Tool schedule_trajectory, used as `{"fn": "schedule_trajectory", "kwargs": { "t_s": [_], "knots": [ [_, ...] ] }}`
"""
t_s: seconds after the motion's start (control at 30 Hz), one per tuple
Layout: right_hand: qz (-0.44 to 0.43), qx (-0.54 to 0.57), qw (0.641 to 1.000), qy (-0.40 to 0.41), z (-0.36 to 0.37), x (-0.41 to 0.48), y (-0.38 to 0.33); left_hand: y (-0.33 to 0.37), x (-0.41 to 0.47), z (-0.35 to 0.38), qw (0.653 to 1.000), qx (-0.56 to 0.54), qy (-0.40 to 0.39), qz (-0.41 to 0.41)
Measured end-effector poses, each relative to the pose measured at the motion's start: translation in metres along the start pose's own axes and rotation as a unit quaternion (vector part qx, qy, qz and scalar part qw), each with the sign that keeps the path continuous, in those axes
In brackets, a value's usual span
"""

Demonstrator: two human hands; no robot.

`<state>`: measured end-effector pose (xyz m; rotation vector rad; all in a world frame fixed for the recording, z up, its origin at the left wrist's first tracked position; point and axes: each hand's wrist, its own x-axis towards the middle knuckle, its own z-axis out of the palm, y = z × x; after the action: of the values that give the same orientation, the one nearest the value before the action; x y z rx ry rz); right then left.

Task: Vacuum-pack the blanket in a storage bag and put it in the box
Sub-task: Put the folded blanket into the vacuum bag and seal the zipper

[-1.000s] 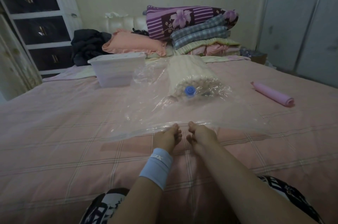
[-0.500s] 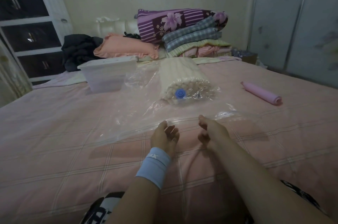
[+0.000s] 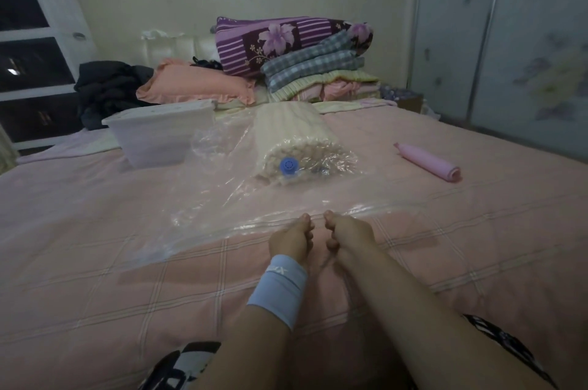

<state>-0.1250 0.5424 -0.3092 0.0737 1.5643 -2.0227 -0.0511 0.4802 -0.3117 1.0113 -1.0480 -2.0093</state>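
A rolled cream blanket (image 3: pixel 291 132) lies inside a clear plastic storage bag (image 3: pixel 222 198) on the pink bed. A blue valve (image 3: pixel 288 164) sits on the bag over the roll's near end. My left hand (image 3: pixel 291 241), with a light blue wristband, and my right hand (image 3: pixel 345 232) sit side by side at the bag's near open edge, fingers pinched on the plastic strip. A white plastic box (image 3: pixel 162 132) with its lid on stands left of the blanket.
A rolled pink item (image 3: pixel 428 162) lies to the right on the bed. Folded quilts (image 3: pixel 302 55), a pink pillow (image 3: pixel 194 87) and dark clothes (image 3: pixel 108 87) are piled at the bed's head. A white drawer unit (image 3: pixel 35 49) stands left, wardrobe doors (image 3: pixel 509 39) right.
Half a second ago my hands were apart and loosened on the bag edge. Now they have come back together, pinching the edge as they did a second ago.
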Motion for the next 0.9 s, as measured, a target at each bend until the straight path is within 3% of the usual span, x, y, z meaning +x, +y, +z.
{"fn": "schedule_trajectory", "kwargs": {
  "t_s": [0.17, 0.27, 0.47, 0.57, 0.63, 0.77, 0.9],
  "knots": [
    [0.018, 0.079, 0.996, 0.035, -0.014, 0.017, -0.013, 0.01, 0.01, -0.008, 1.0, -0.004, 0.028, -0.01],
    [0.018, 0.066, 0.996, 0.058, -0.024, 0.02, -0.018, 0.007, 0.01, -0.008, 0.999, -0.007, 0.036, -0.014],
    [0.011, 0.025, 1.0, -0.011, -0.045, 0.024, -0.025, 0.006, -0.004, 0.012, 0.991, -0.119, -0.049, -0.041],
    [0.032, -0.006, 0.997, -0.07, -0.046, 0.02, -0.021, 0.002, -0.003, 0.021, 0.995, -0.016, -0.098, -0.028],
    [0.039, -0.012, 0.994, -0.099, -0.042, 0.016, -0.014, -0.006, -0.001, 0.03, 0.994, 0.064, -0.088, 0.014],
    [0.015, 0.004, 0.998, -0.067, -0.037, 0.016, -0.01, -0.018, 0.001, 0.041, 0.993, 0.085, -0.058, 0.063],
    [0.016, 0.005, 0.999, -0.03, -0.041, 0.022, -0.015, -0.024, -0.005, 0.052, 0.996, 0.065, -0.05, 0.036]
  ]
}}
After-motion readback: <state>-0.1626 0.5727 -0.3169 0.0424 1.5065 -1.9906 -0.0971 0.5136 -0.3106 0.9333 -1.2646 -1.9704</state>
